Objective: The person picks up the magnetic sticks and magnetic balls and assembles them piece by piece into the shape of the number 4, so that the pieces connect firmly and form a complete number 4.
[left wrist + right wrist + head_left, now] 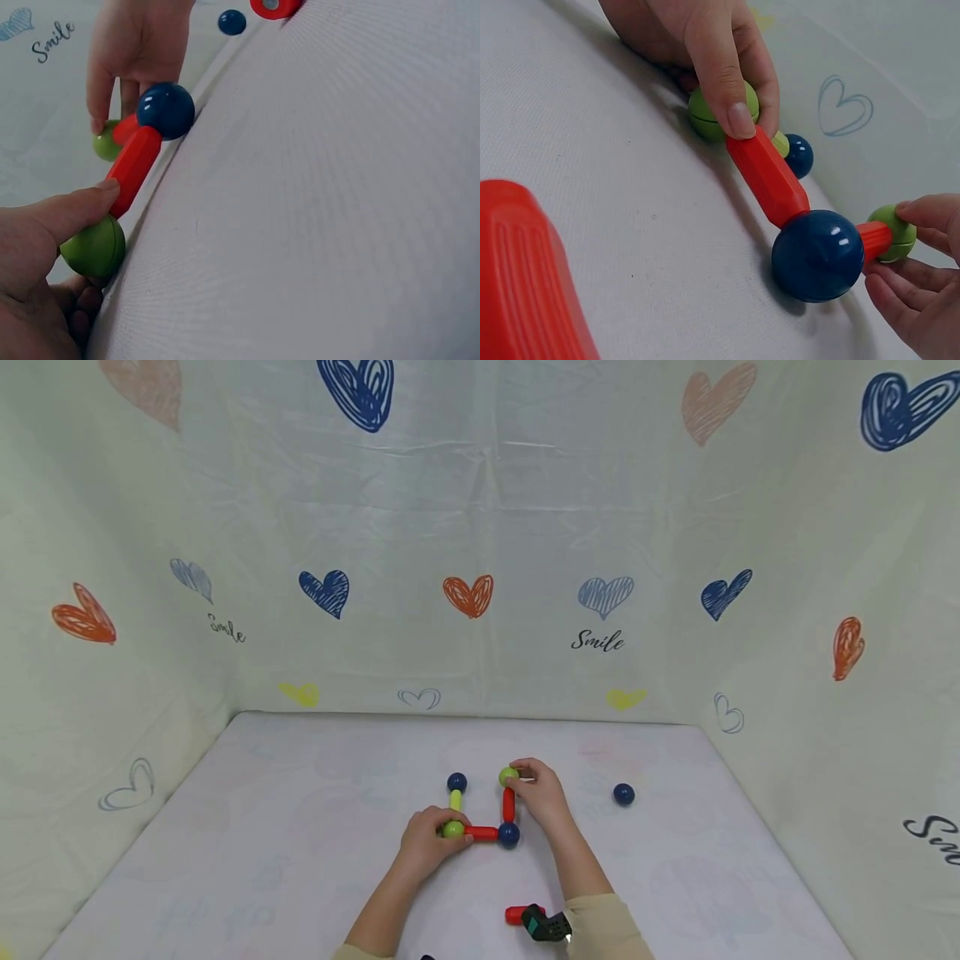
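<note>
A U-shaped chain of balls and rods lies on the white table. My left hand (426, 845) holds the green ball (453, 829) at its near left corner, the thumb reaching onto a red rod (769, 176). That rod runs to a dark blue ball (508, 835) at the near right corner. From there a second red rod (509, 805) leads away to another green ball (507, 777), which my right hand (543, 795) pinches between thumb and fingers. A yellow-green rod (456, 800) joins the left green ball to a far dark blue ball (457, 782).
A loose dark blue ball (623, 794) sits to the right on the table (712, 860). Near my right forearm lies a loose red rod (515, 915), partly covered by the black wrist device (546, 925). A heart-printed curtain (525, 677) encloses the back and sides.
</note>
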The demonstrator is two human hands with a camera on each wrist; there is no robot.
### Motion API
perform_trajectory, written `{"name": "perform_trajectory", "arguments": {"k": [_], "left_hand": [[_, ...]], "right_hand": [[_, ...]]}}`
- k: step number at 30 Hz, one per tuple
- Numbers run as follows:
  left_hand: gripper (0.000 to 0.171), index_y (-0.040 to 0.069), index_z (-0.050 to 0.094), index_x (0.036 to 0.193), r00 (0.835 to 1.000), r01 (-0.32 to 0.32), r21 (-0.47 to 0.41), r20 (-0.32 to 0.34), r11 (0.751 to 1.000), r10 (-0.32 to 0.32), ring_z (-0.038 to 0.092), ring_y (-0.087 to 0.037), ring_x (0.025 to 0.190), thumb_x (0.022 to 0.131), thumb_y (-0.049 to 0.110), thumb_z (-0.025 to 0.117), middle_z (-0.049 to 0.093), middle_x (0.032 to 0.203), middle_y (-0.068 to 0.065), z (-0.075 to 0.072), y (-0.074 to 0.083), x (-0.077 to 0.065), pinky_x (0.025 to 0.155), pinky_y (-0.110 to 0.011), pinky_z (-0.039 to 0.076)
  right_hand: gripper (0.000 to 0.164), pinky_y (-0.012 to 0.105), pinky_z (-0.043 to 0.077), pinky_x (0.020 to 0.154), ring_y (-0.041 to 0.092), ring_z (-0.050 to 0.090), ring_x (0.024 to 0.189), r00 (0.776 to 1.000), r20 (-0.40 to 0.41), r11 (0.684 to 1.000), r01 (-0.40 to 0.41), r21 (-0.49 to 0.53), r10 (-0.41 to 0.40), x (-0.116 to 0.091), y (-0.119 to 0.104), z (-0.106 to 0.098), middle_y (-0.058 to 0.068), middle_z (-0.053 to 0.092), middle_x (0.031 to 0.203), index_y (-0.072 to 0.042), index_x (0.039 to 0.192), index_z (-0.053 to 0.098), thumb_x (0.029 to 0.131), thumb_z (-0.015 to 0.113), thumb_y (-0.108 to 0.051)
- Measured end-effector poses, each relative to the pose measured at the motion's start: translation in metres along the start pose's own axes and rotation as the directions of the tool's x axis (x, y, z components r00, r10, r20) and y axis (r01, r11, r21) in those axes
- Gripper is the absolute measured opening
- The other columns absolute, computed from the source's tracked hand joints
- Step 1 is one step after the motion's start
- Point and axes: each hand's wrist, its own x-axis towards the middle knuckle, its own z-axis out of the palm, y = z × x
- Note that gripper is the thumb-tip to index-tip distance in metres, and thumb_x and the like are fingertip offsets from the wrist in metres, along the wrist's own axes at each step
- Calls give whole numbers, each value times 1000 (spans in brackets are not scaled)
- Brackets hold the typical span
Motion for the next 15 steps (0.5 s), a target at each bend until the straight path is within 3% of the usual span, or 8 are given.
{"name": "perform_trajectory", "arguments": {"k": [15], "left_hand": [[16, 20, 73, 91, 1000, -5, -2, 1, 1000, 5, 47, -23, 90, 78, 20, 82, 56, 92, -1, 0, -1, 0, 74, -39, 41]], "right_hand": [[31, 37, 53, 76, 26, 62, 93, 1000, 4, 999, -18, -36, 19, 2, 5, 3, 14, 64, 111, -4, 116, 65, 86, 70, -10]]}}
